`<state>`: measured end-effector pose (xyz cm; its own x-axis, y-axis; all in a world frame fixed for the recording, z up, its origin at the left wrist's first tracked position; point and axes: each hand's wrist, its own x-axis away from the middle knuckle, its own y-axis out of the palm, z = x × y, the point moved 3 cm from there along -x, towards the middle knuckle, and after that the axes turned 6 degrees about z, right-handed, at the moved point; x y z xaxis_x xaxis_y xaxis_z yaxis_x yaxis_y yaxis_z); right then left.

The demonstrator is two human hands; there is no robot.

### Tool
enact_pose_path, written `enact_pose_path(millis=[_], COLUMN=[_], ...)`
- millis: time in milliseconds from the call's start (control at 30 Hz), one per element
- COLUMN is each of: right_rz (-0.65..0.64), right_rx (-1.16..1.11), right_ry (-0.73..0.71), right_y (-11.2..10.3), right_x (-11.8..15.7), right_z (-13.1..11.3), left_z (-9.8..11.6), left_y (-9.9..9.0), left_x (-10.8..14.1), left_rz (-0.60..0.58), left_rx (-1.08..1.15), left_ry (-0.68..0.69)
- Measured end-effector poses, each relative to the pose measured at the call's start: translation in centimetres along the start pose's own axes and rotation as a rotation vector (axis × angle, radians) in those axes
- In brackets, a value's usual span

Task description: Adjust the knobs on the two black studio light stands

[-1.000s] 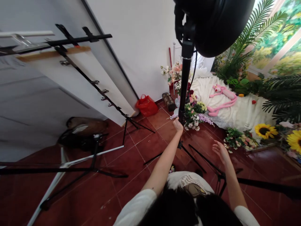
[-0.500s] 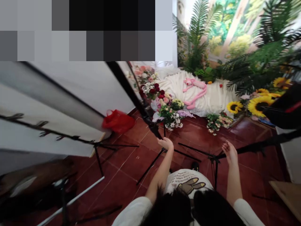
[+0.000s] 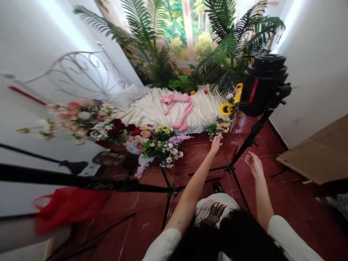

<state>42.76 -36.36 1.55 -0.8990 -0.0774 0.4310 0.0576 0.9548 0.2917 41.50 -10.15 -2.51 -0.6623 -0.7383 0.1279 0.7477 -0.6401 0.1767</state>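
Note:
My left hand (image 3: 216, 144) is stretched forward above the tiled floor, its fingers bent together, in front of a small bunch of pink flowers (image 3: 223, 127); whether it holds anything is too small to tell. My right hand (image 3: 254, 165) is raised with loosely curled fingers apart and nothing in them. It is just right of the black light stand (image 3: 240, 150), which carries a black studio lamp (image 3: 257, 85). No contact with the stand shows. Beyond my hands, a pink plush toy (image 3: 187, 108) lies on a cream draped cloth (image 3: 146, 108).
At the left are another black stand (image 3: 108, 183), a red bag (image 3: 67, 208) and a white metal headboard (image 3: 81, 72). Flower bunches (image 3: 160, 145) edge the cloth, palm fronds (image 3: 152, 40) and sunflowers (image 3: 226, 108) surround it. A brown board (image 3: 318, 156) leans at the right.
The view has swung right. My left hand has moved from beside the left stand toward the pink flowers. My right hand is still raised, now with the lamp in full view above it.

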Motion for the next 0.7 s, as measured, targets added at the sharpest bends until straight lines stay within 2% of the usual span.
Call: enact_pose_path(millis=[67, 167, 233, 300, 367, 467, 633, 700], right_rz=[0.01, 0.003, 0.002, 0.004, -0.003, -0.032, -0.107, -0.101], right_rx=[-0.022, -0.048, -0.069, -0.085, -0.099, -0.127, -0.207, -0.202], right_ry=[-0.023, -0.052, -0.062, -0.059, -0.039, 0.02, 0.083, 0.078], right_y=[-0.6, -1.0, -1.1, -1.0, -0.8, -0.1, 1.5, 2.2], right_x=[0.3, 0.6, 0.8, 0.8, 0.8, 0.8, 0.5, 0.1], right_z=[-0.6, -1.5, -2.0, -2.4, -2.6, -2.8, -3.5, -3.9], left_z=[1.2, 2.7, 3.6, 4.3, 4.8, 5.5, 6.0, 5.9], left_y=[4.8, 10.6, 13.4, 15.3, 16.5, 16.8, 16.3, 16.2], left_x=[0.1, 1.3, 2.4, 3.5, 4.4, 5.1, 5.7, 5.8], left_rz=[-0.18, -0.35, -0.418, -0.482, -0.525, -0.516, -0.469, -0.461], left_rx=[-0.005, 0.016, 0.027, 0.033, 0.047, 0.071, 0.072, 0.07], left_ry=[0.044, 0.086, 0.08, 0.028, -0.054, -0.133, -0.111, -0.106])
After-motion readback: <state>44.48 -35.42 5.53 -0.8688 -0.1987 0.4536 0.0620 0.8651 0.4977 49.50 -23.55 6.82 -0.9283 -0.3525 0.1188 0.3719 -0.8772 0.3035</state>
